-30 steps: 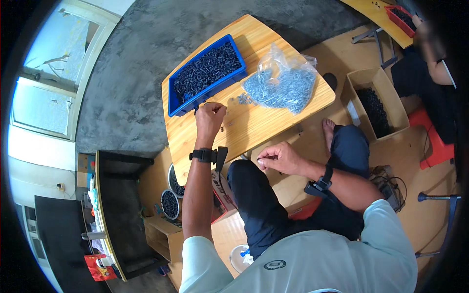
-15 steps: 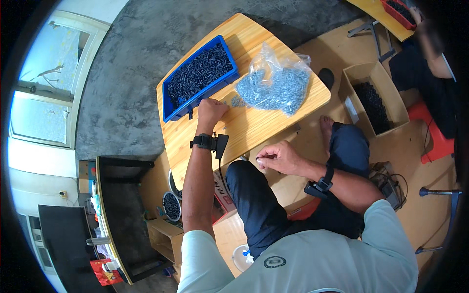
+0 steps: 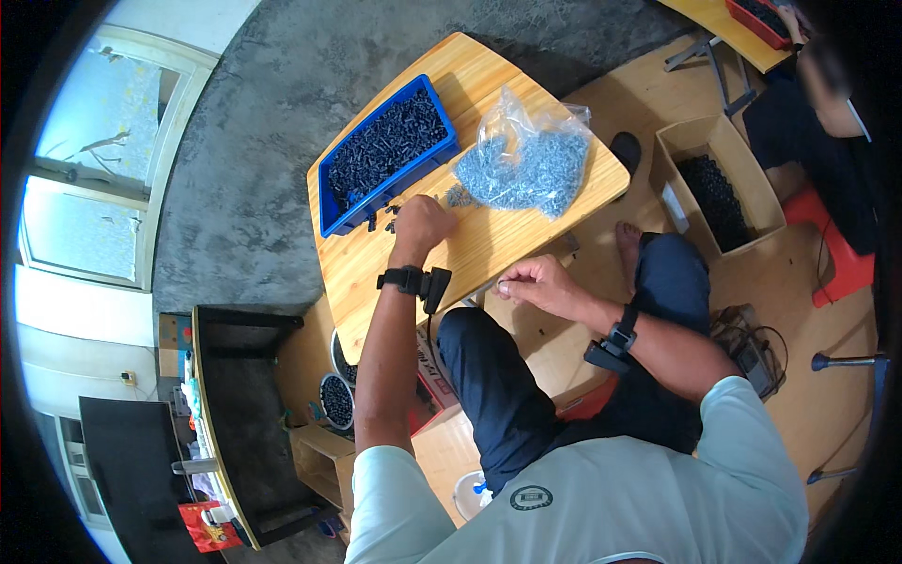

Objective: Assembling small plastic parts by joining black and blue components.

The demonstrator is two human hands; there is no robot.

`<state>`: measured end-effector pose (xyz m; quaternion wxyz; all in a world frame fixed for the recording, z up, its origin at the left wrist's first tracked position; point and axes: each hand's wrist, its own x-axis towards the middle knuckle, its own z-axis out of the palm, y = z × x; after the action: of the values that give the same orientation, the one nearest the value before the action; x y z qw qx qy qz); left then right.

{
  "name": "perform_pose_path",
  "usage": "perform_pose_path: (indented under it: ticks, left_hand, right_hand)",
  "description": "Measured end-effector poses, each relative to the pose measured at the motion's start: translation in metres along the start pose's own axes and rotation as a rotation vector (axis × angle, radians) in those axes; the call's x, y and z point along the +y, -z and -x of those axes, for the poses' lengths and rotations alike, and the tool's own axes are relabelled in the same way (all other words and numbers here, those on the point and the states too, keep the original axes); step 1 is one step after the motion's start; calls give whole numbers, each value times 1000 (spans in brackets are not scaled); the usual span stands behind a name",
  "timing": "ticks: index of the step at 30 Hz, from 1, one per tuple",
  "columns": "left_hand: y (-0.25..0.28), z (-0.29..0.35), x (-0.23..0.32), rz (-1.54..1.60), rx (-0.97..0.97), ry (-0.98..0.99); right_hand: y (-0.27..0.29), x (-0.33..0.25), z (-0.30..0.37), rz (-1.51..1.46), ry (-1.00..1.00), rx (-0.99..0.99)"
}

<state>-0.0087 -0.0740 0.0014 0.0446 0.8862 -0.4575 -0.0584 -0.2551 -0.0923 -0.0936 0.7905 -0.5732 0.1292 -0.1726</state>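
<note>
My left hand [image 3: 423, 224] is over the wooden table [image 3: 404, 282], its fingers curled down and mostly hidden. It is close to a small heap of loose grey metal pieces, perhaps screws [image 3: 458, 195], and a few black pieces [image 3: 391, 224] beside the blue bin. The blue bin [image 3: 390, 193] is full of small black cylindrical pieces [image 3: 385, 146]. A clear plastic bag [image 3: 510, 117] holds many grey metal pieces [image 3: 540, 169]. Just off the table's near edge, my right hand [image 3: 543, 286] is closed in a pinch; what it holds is too small to name.
A cardboard box [image 3: 766, 193] with black pieces stands on the floor at right. Beyond it a co-worker's arm [image 3: 827, 89] reaches to a red tray [image 3: 759, 21]. Tubs of dark pieces [image 3: 335, 399] stand below the table at left. A dark desk [image 3: 249, 423] is farther left.
My left hand has shifted right, away from the blue bin toward the loose grey pieces. More black pieces beside the bin are uncovered. My right hand stays pinched, nearly in place.
</note>
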Motion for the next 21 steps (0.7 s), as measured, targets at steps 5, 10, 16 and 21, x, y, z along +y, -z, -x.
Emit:
perform_pose_path:
  ticks: [5,10,16,21]
  left_hand:
    - [-9,47,15,61,46,-147]
    - [-20,95,28,220,117,-205]
    - [-24,124,31,347,151,-350]
    - [-29,136,32,309,175,-462]
  right_hand:
    - [4,5,-2,35,-58,-35]
    - [1,10,-3,-214,-142,-50]
    - [3,17,-6,-469,-148,-49]
    - [5,15,-5,-397,-128,-37]
